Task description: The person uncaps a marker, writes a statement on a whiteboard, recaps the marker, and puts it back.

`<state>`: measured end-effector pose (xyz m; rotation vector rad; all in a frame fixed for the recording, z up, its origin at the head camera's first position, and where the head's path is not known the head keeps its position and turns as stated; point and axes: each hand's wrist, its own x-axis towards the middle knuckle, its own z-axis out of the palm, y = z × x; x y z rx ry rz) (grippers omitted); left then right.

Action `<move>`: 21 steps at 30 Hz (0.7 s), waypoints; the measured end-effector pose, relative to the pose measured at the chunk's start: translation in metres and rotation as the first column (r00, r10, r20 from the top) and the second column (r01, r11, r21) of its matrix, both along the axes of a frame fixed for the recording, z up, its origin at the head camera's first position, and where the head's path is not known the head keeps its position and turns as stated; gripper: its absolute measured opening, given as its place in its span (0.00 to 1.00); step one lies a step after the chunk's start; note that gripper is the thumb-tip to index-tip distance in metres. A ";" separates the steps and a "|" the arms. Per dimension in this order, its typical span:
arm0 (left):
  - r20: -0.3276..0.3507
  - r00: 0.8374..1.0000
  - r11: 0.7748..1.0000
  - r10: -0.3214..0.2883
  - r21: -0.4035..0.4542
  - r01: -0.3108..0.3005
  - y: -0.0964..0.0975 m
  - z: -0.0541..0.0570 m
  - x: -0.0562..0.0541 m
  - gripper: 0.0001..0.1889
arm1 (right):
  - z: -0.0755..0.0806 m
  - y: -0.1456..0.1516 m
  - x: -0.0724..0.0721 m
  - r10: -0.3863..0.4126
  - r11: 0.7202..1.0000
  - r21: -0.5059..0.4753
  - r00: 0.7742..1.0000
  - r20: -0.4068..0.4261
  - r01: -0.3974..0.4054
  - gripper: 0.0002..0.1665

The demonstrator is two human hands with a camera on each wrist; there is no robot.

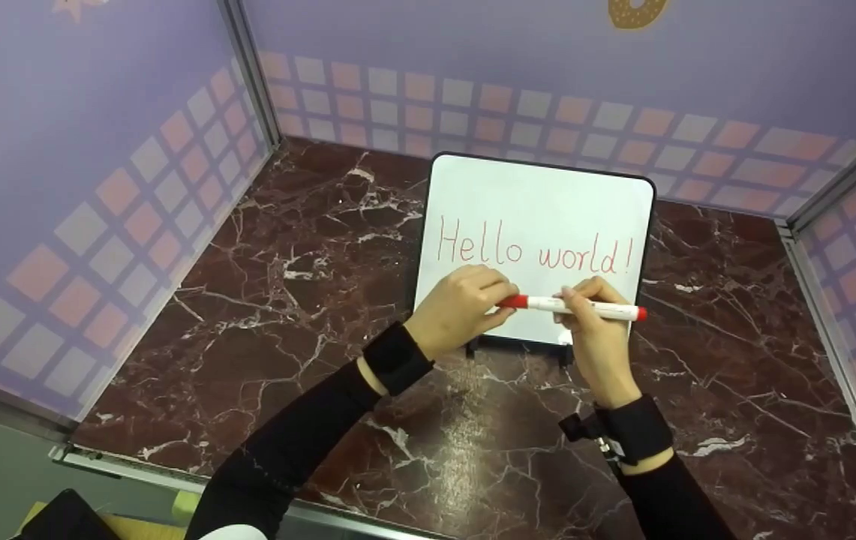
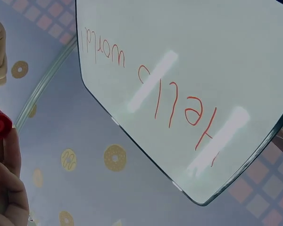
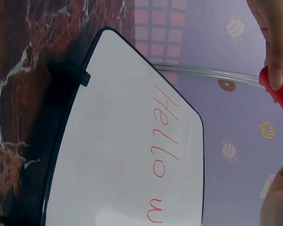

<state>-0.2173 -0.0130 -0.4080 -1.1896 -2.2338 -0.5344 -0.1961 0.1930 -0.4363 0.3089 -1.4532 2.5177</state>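
Note:
A white marker [image 1: 544, 304] with a red cap [image 1: 515, 301] and a red tail end is held level in front of the whiteboard [image 1: 540, 191]. My left hand [image 1: 465, 304] pinches the cap between thumb and fingers. The white barrel is gripped by my right hand [image 1: 599, 330], its thumb lying across the pen. In the right wrist view the red cap [image 3: 275, 89] sits between fingertips, against the white barrel. The board has a black frame, leans upright on small black feet, and bears "Hello world!" in red handwriting [image 1: 480, 240]. My hands cover part of its lower area.
A dark red marble-patterned tabletop [image 1: 322, 300] lies under the board. Purple panels with pink and white checks [image 1: 412, 86] enclose it at the back and both sides, joined by metal corner strips. Below the table's front edge, a black object [image 1: 67, 517] is at lower left.

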 end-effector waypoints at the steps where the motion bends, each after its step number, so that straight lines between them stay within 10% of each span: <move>1: 0.005 1.000 1.000 -0.018 -0.016 0.018 0.000 0.000 0.000 0.08 | -0.002 -0.002 0.001 0.002 1.000 0.020 1.000 -0.001 -0.002 0.16; 17: 0.299 0.944 0.990 -0.140 0.057 0.129 -0.001 -0.010 -0.003 0.11 | -0.015 0.008 -0.005 0.095 0.979 0.190 0.993 -0.074 -0.079 0.07; 19: 0.298 0.947 0.993 -0.118 0.060 0.105 -0.003 -0.011 -0.005 0.11 | -0.014 0.016 -0.006 0.049 0.967 0.253 0.992 -0.117 -0.018 0.13; 21: 0.292 0.952 0.995 -0.092 0.054 0.079 -0.005 -0.012 -0.006 0.11 | -0.015 0.025 -0.007 -0.042 0.891 0.427 0.965 -0.258 0.153 0.24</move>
